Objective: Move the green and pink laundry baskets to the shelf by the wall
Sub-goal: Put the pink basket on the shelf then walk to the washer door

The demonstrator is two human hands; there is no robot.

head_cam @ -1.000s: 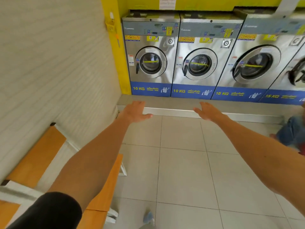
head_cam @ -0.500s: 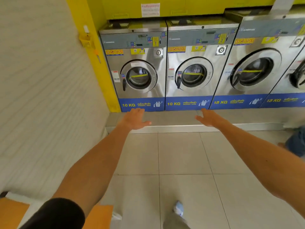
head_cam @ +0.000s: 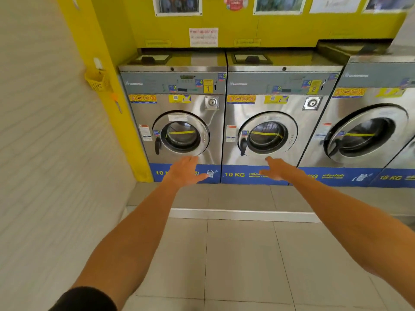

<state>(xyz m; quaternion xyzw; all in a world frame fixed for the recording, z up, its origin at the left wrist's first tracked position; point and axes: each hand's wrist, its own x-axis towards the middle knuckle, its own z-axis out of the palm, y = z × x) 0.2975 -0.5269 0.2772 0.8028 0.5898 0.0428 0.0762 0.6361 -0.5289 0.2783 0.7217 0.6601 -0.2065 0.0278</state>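
Step in hand, by judgement, is locating the load: left hand (head_cam: 184, 170) and right hand (head_cam: 275, 169) extend with fingers relaxed, grasping nothing, before the front-loading washers (head_cam: 179, 122); neither laundry basket nor shelf is in view; next move calls for finding a basket.

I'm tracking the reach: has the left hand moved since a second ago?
Yes. The left hand has gone forward, from over the raised floor step to in front of the steel washing machine numbered 1, fingers straight.
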